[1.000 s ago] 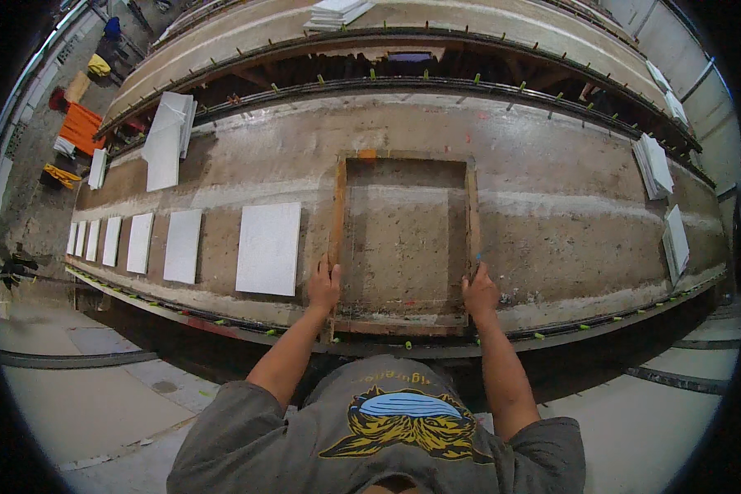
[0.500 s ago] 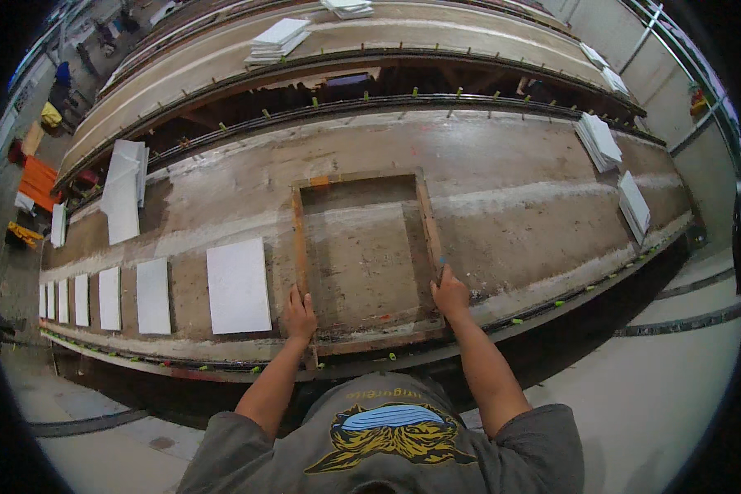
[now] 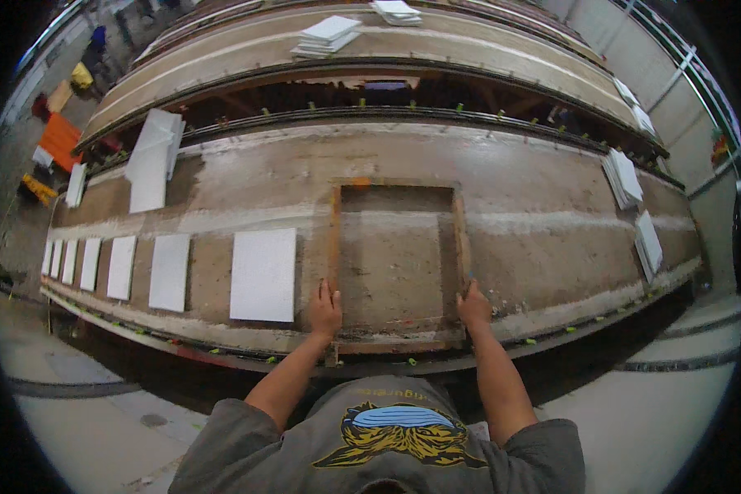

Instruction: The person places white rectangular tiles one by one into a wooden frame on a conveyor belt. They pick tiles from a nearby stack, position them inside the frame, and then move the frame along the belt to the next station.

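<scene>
A rectangular wooden frame [image 3: 334,235] is in front of me, flat on or just over the long brown table [image 3: 543,263]. I cannot tell whether it touches the surface. The table's brown shows through its middle. My left hand [image 3: 325,311] is closed on the near part of the left rail, and my right hand [image 3: 474,308] grips the right rail at about the same height. Left of the frame, a white rectangular sheet [image 3: 263,274] lies on the table, a narrow gap away from it.
Several more white sheets [image 3: 170,272] continue in a row to the left. White stacks stand at the back left [image 3: 153,160] and right [image 3: 623,179]. Small green pegs [image 3: 412,361] line the near rail. Beyond is another long table [image 3: 469,49] bearing a white stack [image 3: 328,36].
The whole scene has shifted right in the picture as my view turned. The frame looks straighter now. Both hands have kept their hold on its side rails.
</scene>
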Tool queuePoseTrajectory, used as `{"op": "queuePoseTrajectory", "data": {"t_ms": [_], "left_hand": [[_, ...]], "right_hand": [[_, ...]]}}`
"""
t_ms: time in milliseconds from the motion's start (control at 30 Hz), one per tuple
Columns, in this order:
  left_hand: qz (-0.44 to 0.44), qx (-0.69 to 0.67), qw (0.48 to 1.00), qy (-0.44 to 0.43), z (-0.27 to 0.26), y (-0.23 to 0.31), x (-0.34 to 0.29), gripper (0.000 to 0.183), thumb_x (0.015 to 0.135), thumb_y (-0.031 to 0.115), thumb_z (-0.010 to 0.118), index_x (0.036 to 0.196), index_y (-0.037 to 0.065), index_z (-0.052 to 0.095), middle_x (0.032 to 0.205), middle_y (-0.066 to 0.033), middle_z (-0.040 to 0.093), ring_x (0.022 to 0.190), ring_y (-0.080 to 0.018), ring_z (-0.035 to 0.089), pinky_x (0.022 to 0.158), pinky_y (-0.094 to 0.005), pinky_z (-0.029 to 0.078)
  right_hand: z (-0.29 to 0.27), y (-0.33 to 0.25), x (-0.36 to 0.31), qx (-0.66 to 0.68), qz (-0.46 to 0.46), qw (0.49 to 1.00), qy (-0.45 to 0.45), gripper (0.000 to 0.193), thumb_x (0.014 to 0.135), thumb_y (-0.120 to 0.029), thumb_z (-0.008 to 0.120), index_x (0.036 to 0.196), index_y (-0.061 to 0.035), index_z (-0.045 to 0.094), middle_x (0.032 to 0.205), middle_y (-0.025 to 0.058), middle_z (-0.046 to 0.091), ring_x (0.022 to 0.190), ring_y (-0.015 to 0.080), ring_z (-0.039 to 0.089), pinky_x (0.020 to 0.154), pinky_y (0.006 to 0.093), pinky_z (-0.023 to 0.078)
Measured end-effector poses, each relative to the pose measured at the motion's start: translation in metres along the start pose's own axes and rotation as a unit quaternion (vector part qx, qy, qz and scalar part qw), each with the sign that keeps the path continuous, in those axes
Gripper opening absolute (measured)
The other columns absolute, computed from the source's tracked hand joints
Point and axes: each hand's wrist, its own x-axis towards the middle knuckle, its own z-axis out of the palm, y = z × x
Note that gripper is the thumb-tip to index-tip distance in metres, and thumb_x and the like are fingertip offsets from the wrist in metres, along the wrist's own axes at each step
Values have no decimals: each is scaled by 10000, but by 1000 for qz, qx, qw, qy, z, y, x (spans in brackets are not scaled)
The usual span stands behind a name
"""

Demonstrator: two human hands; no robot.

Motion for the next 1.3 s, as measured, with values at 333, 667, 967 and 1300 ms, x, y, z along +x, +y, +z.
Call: {"op": "queuePoseTrajectory", "data": {"t_ms": [333, 667, 967, 1300], "left_hand": [[-14, 14, 1000, -10, -16, 10, -5, 551, 997, 432, 537, 1422, 84, 506, 1303, -238, 533, 1124, -442, 589, 913, -503, 518], [-11, -107, 990, 95, -95, 10, 30, 435, 968, 358, 604, 1319, 104, 569, 1259, -182, 533, 1114, -396, 595, 896, -478, 520], [-92, -141, 969, 181, -218, -118, 126, 386, 945, 315, 669, 1240, 71, 620, 1200, -189, 597, 1012, -341, 610, 824, -424, 511], [-84, -100, 933, 334, -326, -306, 204, 333, 945, 255, 667, 1206, 53, 629, 1124, -144, 596, 978, -261, 591, 719, -332, 501]], "right_hand": [[-22, -41, -10, -115, -4, 985, 130, 696, 878, -362, 728, 1463, -120, 437, 1325, 172, 577, 1204, 377, 578, 969, 486, 501], [-15, -244, -3, 72, -312, 937, 141, 523, 867, -300, 727, 1322, -98, 565, 1216, 174, 618, 1138, 384, 582, 932, 479, 493], [74, -519, -17, 205, -441, 874, -20, 426, 884, -327, 709, 1205, -49, 671, 1101, 150, 699, 1051, 329, 651, 880, 433, 516], [193, -798, -4, 320, -248, 866, -295, 549, 907, -362, 709, 1339, -35, 620, 1186, 131, 699, 922, 243, 651, 780, 387, 539]]}}
